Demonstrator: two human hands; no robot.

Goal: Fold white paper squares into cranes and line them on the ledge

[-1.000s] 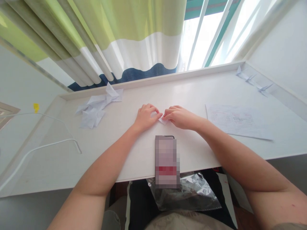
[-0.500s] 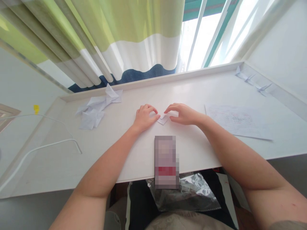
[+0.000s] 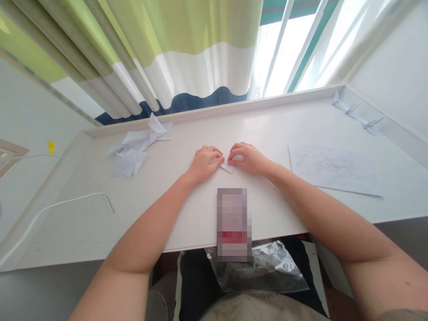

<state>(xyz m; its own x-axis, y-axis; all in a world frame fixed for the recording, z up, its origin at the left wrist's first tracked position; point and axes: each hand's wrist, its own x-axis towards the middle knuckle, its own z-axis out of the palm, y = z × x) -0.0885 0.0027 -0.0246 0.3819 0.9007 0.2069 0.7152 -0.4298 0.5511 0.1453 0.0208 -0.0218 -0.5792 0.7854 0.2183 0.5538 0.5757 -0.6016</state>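
Left hand (image 3: 206,162), at ten o'clock of the folded paper (image 3: 228,168), pinches its edge; right hand (image 3: 247,159), at two o'clock, curls inward, grip indeterminable.

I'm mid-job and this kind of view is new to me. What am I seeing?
No machine: these are a person's bare left hand and right hand, seen by a camera on that person's head. Fingertips of both are at a small folded white paper; pinching or pressing is too small to tell. The white rimmed table also bears folded white papers at left, a white sheet with red and dark markings at right, small folded white pieces near the far right corner, and a pixelated rectangular object reaching past the near edge.
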